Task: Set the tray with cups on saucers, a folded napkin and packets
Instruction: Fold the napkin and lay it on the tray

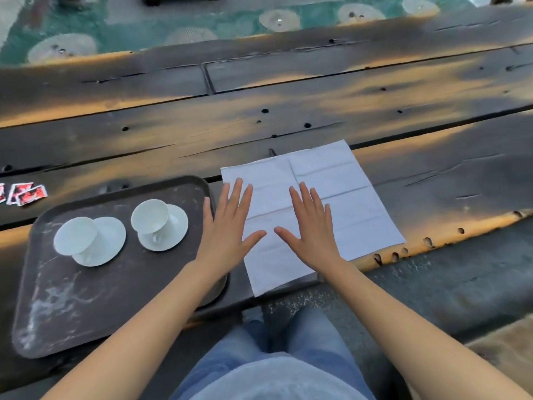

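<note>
A white napkin (340, 194) lies spread flat on the dark wooden table, with crease lines showing. My left hand (227, 223) and my right hand (310, 226) lie flat on its near half, fingers straight and spread. Left of the napkin sits a dark brown tray (86, 298). On it stand two white cups, each on a white saucer: the left cup (75, 235) on its saucer (106, 243), the right cup (150, 216) on its saucer (170, 229). Red and white packets (26, 193) lie on the table beyond the tray's far left corner.
The wooden table (288, 111) has plank gaps and holes, and its near edge runs just below the napkin. Beyond the far edge lies a teal patterned floor (202, 21). My knees in blue jeans (274, 356) are below the table edge.
</note>
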